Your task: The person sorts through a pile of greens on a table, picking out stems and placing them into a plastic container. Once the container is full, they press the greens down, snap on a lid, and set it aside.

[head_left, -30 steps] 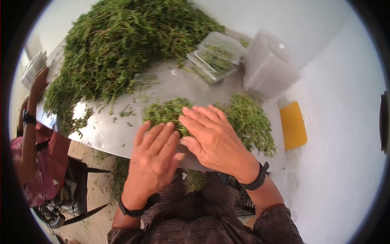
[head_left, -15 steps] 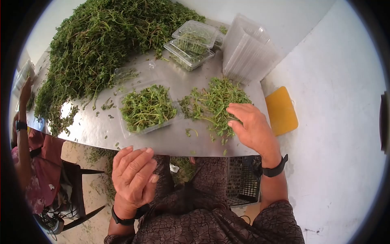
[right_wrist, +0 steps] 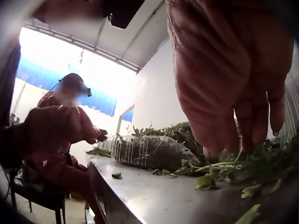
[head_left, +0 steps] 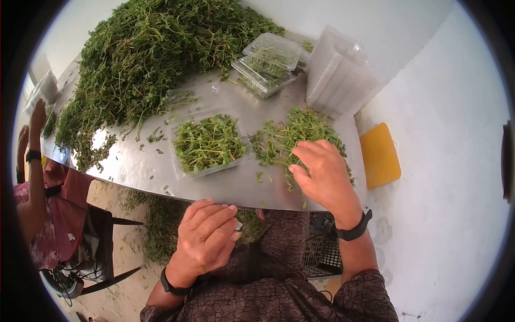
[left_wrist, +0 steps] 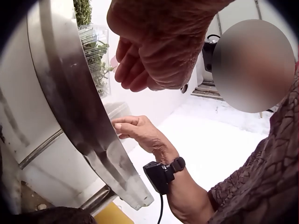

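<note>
A clear plastic container (head_left: 217,169) filled with leafy green sprigs (head_left: 209,145) sits open on the metal table, its lid laid back behind it. To its right is a small loose heap of the same greens (head_left: 308,126). My right hand (head_left: 324,174) is over the near side of this heap, palm down. In the right wrist view its fingers (right_wrist: 259,123) hang down with the tips right at the leaves. My left hand (head_left: 206,236) hovers by the table's front edge, fingers loosely bent, holding nothing.
A large mound of greens (head_left: 139,64) covers the back left. Filled clamshell boxes (head_left: 265,75) and a tall stack of clear containers (head_left: 340,75) stand at the back right. A yellow board (head_left: 381,155) is beyond the right edge. Another person (head_left: 53,204) sits at left.
Both hands have left the greens in the container. My left hand drew back to the table's front edge; my right hand moved right to the loose heap, and the filled container now shows.
</note>
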The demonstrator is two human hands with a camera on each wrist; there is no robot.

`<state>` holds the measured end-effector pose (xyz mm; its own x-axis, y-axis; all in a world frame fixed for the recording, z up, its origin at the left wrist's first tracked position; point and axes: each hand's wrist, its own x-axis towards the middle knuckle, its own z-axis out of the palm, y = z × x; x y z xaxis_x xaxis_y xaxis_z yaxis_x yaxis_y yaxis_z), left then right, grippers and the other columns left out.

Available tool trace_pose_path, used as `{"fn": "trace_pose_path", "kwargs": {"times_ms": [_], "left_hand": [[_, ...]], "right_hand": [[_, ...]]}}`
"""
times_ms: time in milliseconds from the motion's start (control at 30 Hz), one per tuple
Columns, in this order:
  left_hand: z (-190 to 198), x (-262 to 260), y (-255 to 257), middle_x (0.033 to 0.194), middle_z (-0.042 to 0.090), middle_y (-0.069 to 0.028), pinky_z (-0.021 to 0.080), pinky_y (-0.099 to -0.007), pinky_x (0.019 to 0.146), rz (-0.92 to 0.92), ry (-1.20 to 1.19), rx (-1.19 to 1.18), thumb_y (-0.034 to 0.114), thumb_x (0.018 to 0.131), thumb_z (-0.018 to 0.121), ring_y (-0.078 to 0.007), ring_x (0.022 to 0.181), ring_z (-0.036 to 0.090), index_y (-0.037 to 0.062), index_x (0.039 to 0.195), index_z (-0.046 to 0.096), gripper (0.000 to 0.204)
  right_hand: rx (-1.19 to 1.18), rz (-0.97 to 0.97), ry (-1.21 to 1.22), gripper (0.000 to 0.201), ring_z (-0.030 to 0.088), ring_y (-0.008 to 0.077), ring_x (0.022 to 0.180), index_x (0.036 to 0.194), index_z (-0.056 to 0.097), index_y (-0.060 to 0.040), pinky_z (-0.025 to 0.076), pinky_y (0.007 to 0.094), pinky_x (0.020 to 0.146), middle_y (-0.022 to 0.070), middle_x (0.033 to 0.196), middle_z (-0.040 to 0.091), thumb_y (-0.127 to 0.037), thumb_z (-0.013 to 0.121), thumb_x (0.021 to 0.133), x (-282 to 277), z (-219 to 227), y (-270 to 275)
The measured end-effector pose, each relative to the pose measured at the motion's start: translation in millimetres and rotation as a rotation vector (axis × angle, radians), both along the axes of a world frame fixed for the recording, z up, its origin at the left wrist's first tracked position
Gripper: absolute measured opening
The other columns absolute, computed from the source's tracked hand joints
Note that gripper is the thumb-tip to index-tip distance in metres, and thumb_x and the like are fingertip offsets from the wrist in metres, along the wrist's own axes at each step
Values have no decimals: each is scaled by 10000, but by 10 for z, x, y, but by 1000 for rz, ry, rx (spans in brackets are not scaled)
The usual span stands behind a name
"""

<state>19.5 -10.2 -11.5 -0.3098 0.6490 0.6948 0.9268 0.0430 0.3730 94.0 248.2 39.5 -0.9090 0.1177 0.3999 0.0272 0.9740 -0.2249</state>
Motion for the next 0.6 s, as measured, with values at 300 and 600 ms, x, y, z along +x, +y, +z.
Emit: {"fn": "trace_pose_path", "kwargs": {"times_ms": [300, 600], "left_hand": [[-75, -7, 23, 1059, 667, -108, 504, -454, 924, -13, -29, -30, 42, 660, 768, -269, 974, 643, 13, 913, 659, 276], [-81, -27, 60, 1029, 656, -111, 504, -448, 920, -32, -38, -28, 43, 666, 768, -273, 954, 642, 3, 887, 655, 251]], "right_hand": [[135, 44, -2, 226, 537, 284, 914, 929, 682, -17, 432, 398, 837, 91, 895, 609, -109, 706, 724, -131, -72, -11], [232, 69, -72, 79, 526, 265, 896, 762, 717, -18, 426, 379, 832, 89, 860, 596, -45, 669, 706, -237, -81, -9]]}}
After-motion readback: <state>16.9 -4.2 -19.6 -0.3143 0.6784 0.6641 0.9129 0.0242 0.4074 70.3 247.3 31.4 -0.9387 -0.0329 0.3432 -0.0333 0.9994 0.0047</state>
